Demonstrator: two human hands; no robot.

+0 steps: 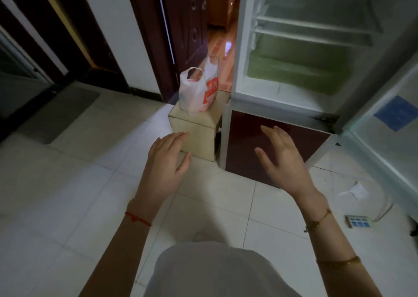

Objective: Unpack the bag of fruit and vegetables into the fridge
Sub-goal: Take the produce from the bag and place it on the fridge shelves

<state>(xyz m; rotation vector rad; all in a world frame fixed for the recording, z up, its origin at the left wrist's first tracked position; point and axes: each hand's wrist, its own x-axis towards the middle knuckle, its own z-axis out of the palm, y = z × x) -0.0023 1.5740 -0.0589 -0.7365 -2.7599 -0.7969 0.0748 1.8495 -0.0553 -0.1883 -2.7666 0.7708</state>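
Both hands out, nothing held.
Left hand [166,161] and right hand [283,158] spread loose; bag [199,90] on box [194,127] beside open fridge [294,70].

Both hands, left [166,161] and right [283,158], hover empty before bag [198,90] and open fridge [294,54].

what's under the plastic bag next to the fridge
The plastic bag stands upright on a small beige box on the floor tiles. Its contents are hidden by the cloudy plastic.
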